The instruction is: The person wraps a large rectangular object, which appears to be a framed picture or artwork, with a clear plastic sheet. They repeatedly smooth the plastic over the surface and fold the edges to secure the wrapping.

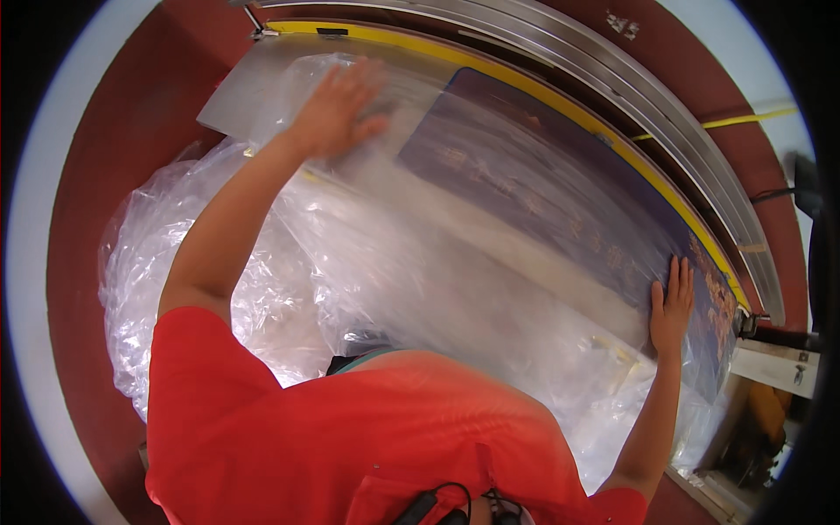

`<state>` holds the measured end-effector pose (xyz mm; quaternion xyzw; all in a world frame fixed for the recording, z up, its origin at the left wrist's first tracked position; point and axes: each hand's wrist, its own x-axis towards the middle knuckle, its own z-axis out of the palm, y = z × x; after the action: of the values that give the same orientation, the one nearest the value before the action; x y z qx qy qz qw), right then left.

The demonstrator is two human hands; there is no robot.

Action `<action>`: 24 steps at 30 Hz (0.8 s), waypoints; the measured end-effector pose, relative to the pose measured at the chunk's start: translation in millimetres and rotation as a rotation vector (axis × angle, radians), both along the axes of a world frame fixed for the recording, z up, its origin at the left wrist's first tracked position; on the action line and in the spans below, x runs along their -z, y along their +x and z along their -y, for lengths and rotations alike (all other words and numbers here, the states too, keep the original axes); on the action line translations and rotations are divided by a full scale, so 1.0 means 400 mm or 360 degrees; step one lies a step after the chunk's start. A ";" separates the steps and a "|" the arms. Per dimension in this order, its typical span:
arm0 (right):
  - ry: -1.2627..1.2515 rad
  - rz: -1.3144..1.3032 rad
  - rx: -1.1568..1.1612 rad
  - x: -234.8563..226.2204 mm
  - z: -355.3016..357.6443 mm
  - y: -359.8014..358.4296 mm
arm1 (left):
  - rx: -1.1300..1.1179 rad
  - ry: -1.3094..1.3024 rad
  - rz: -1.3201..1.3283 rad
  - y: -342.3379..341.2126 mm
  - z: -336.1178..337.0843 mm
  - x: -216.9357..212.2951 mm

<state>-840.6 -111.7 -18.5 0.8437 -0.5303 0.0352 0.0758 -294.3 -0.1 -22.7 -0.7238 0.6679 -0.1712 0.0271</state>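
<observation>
Clear plastic film covers the worktop and bunches up in front of me. Under it, on the far right half of the worktop, a dark purple sheet with faint pale markings shows through. My left hand, blurred by motion, is over the film at the far left, fingers apart and holding nothing. Flat on the film at the right end of the purple sheet lies my right hand, fingers stretched out, also empty.
A yellow strip runs along the worktop's far edge, with a long metal bar behind it. Crumpled film hangs over the near left side. Dark machine parts stand at the lower right, above a reddish floor.
</observation>
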 end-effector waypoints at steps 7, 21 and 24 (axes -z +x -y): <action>0.0038 0.0118 -0.0068 -0.005 -0.002 -0.024 | -0.0329 -0.0022 -0.0223 0.047 -0.050 0.061; 0.0076 0.0054 0.0071 0.005 0.050 -0.196 | -0.0465 0.0087 -0.0105 0.011 0.100 0.002; 0.0029 0.0006 0.0048 0.015 0.066 -0.217 | -0.0468 0.0023 -0.0067 0.089 0.151 -0.005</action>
<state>-927.4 -138.2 -24.4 0.8361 -0.5435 0.0308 0.0675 -258.7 -60.4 -20.7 -0.8171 0.5562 -0.1454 0.0431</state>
